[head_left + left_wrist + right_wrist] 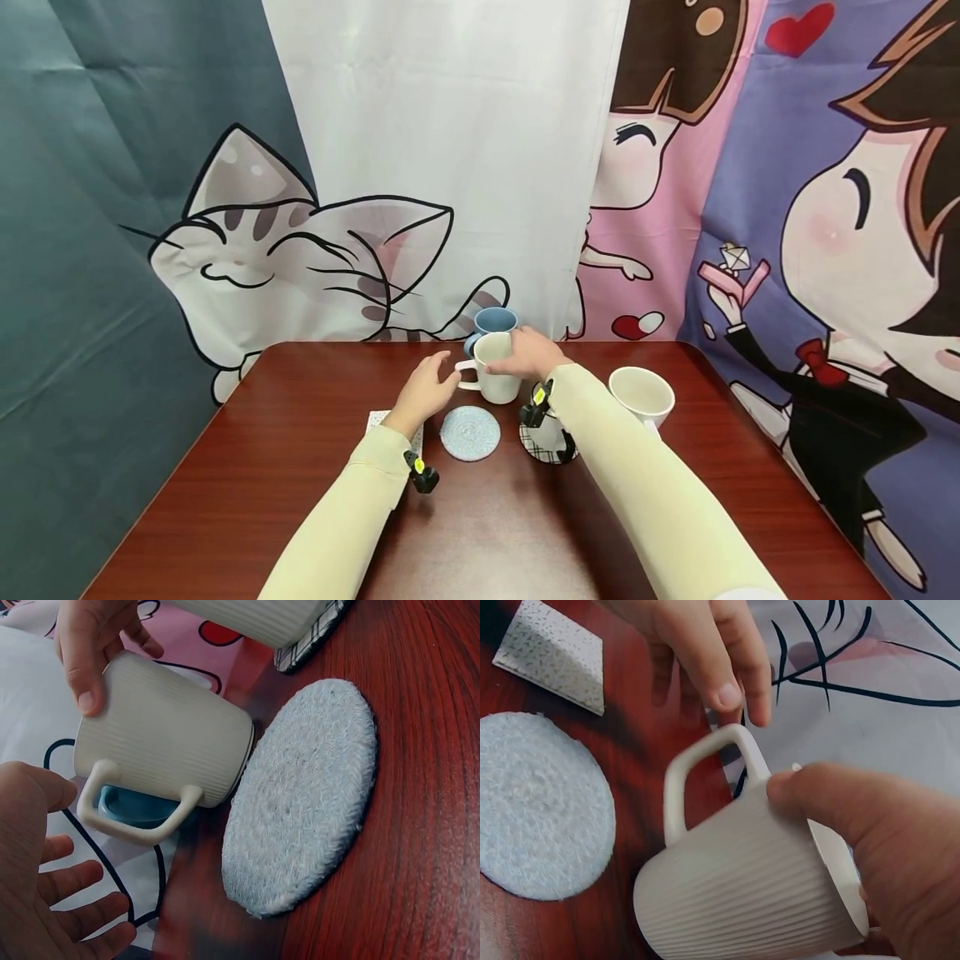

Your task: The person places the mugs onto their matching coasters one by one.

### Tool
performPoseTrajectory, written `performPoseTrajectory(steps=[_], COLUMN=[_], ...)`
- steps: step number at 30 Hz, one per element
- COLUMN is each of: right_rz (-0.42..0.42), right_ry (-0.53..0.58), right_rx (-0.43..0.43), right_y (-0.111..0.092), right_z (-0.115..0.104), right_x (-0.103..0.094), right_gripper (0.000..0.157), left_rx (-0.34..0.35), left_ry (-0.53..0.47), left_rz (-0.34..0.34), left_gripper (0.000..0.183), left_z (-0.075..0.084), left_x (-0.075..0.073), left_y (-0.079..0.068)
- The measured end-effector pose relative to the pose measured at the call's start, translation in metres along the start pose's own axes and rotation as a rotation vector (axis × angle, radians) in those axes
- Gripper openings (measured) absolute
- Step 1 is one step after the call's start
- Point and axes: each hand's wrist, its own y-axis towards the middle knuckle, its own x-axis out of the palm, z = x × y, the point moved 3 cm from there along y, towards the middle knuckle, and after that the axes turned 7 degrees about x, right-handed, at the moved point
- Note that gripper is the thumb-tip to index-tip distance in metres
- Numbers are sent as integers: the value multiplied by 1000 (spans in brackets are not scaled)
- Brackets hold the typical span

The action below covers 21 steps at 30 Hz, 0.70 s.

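- Head view: my right grip [531, 353] holds the white mug [497, 387] near its rim; my left grip [424, 393], fingers relaxed, hangs just beside its handle [467, 365]. The blue mug [496, 320] stands beyond my right grip.
- Left wrist view: my left grip holds nothing; the round coaster [304, 791] lies on the worktop [420, 847] below both grips.
- Right wrist view: I can't tell whether my left grip touches the handle.

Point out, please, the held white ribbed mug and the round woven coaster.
Held white ribbed mug [735, 889]: right wrist view, on its outer wall.
Round woven coaster [300, 799]: left wrist view, middle of its top.
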Motion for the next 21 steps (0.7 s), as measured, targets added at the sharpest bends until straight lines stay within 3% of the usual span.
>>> performPoseTrajectory(steps=[10, 21], right_rz=[-90, -106], right_ry=[31, 87], right_rx=[-81, -110], right_y=[11, 12], right_z=[13, 15], right_x=[3, 3], right_gripper=[96, 95], left_rx=[4, 35], left_ry=[-1, -19], left_rz=[-41, -13], left_gripper=[59, 52], left_z=[-2, 1], left_x=[4, 7], left_y=[-3, -4])
